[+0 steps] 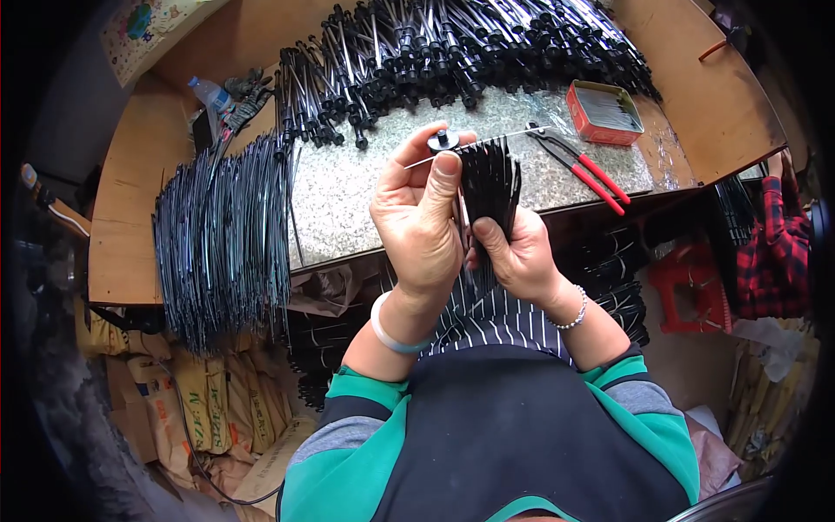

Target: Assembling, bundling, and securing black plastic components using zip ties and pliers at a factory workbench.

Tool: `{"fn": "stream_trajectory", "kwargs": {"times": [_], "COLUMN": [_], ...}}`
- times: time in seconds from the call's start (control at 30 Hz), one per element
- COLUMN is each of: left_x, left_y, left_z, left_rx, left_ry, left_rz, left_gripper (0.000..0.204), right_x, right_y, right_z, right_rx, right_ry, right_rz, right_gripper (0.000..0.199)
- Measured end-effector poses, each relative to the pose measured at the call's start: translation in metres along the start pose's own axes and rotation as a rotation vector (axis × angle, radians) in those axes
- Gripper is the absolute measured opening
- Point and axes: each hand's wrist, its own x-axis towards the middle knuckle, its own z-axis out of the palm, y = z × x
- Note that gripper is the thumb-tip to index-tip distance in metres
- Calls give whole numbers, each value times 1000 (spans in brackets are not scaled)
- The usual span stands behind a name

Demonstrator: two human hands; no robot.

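My left hand (422, 222) is closed, its thumb pressing a thin metal needle (513, 136) and a black round cap with a small knob (444, 139) against the fingers. The needle slants up to the right across the top of a bundle of thin black strips (489, 183). My right hand (519, 252) grips this bundle lower down, thumb in front, strips standing upright. Whether the needle goes through the strips or only lies across them, I cannot tell. Cutters with red handles (587, 174) lie on the worktop, right of the bundle.
A large pile of black-ended metallic rods (417, 52) covers the back of the speckled worktop (339, 200). Long dark strips (222, 244) hang over its front left edge. A red tin (604, 113) holds thin pins. A red stool (687, 287) and a person in a checked sleeve (774, 252) are right.
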Motion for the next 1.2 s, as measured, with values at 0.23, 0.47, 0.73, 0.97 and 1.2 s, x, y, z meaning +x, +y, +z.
{"fn": "stream_trajectory", "kwargs": {"times": [0.23,0.47,0.73,0.97,1.2], "left_x": [-5,-4,9,-2,-4], "left_y": [0,-2,-6,-19,-23], "left_z": [8,7,-10,6,7], "left_rx": [-92,-18,-308,383,369], "left_ry": [-30,-117,-212,-16,-11], "left_rz": [-56,-54,-375,208,130], "left_gripper": [32,37,35,39,39], "right_x": [5,7,10,8,3], "right_y": [10,9,19,18,19], "right_z": [1,-4,-4,-1,-6], "right_rx": [-300,-210,-205,-511,-485], "right_ry": [152,64,92,282,273], "right_rz": [-351,-224,-346,-350,-393], "right_gripper": [31,35,44,28,20]}}
